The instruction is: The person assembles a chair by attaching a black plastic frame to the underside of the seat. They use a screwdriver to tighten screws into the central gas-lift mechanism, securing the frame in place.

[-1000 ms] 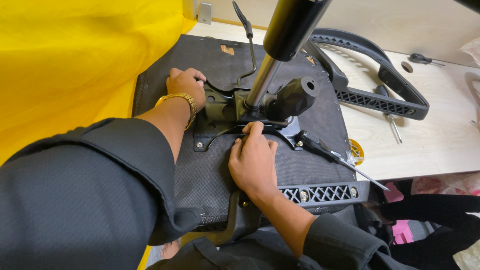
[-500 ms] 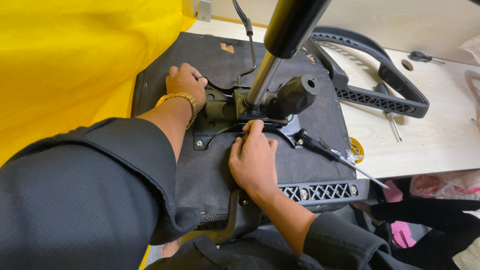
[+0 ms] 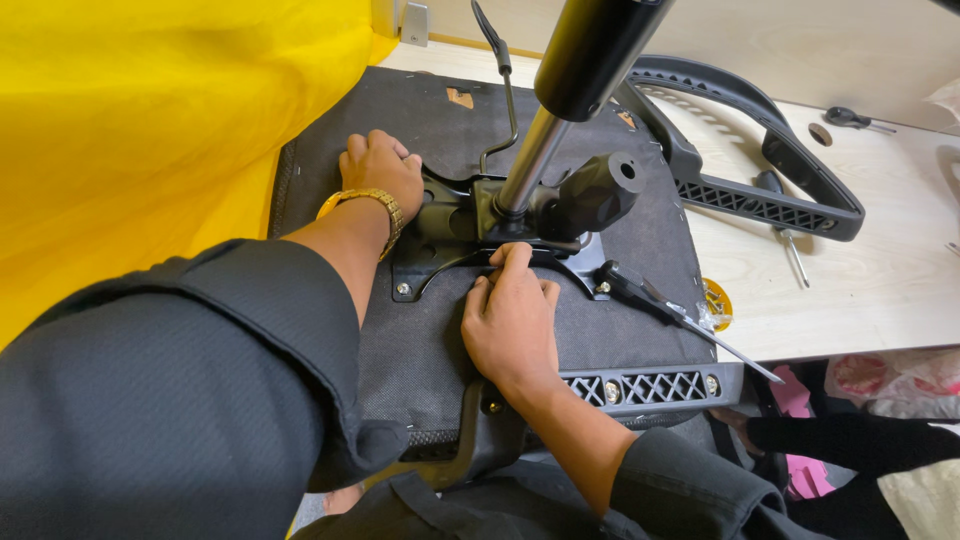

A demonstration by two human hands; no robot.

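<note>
Both hands on the black metal chair mechanism plate point(image 3: 470, 235), bolted to the upturned black fabric seat base point(image 3: 420, 330) on the pale wooden counter point(image 3: 860, 290).

Left hand point(image 3: 383, 170) lies flat, grip holding nothing, pressing the plate's far edge. Right hand point(image 3: 512, 318), fingers narrow, tips on the near edge by the silver gas cylinder point(image 3: 530, 160); wrist straight. Judgement: press evenly, keep bolt holes aligned. Black-handled screwdriver point(image 3: 660, 305) lies just beside.

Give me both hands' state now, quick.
Left hand: fingers curled, resting on the black metal mechanism plate, gripping nothing loose.
Right hand: flat, fingertips pressing the plate's front edge; holds nothing.
</note>
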